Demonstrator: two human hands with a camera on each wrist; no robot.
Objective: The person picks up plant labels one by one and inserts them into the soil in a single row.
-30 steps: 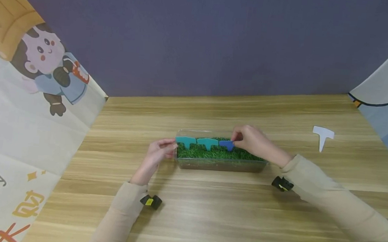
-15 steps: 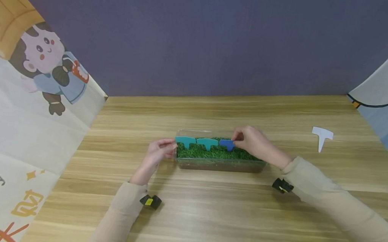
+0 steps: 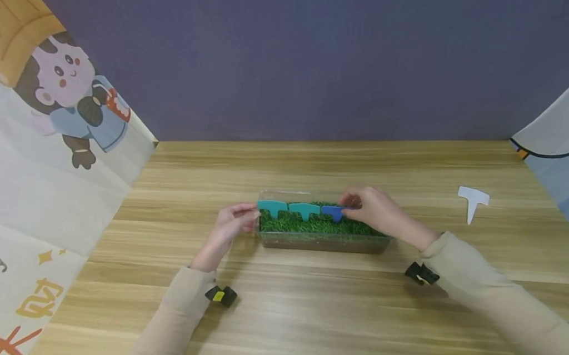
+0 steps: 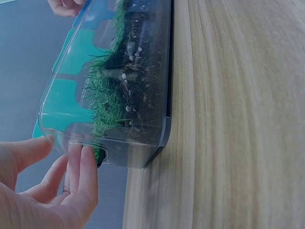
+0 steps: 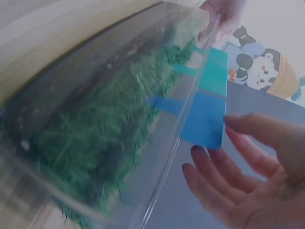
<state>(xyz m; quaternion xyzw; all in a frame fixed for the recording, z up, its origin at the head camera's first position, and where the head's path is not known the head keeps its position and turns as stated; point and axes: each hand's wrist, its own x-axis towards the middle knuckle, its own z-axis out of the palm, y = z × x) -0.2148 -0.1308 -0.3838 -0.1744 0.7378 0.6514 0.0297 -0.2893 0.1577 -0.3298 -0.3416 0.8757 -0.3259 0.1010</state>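
A clear planter box [image 3: 324,241] filled with soil and green grass [image 3: 306,222] stands on the table. Two teal T-shaped plant labels [image 3: 272,207] and one blue plant label [image 3: 332,212] stick up in a row from the grass. My left hand [image 3: 230,224] holds the box's left end, fingers at the end wall and thumb by the rim. My right hand [image 5: 257,167] is at the blue label's right edge, thumb tip close against it and the other fingers spread loosely; whether they touch is hard to tell.
A white T-shaped plant label [image 3: 473,201] lies on the wooden table [image 3: 314,313], to the right of the box. A dark panel [image 3: 323,63] rises behind the table, with a cartoon-printed sheet [image 3: 22,190] along the left side.
My right hand has shifted slightly to the right along the blue label, showing more of its fingers loosened. The left hand, the box and the labels stay put.
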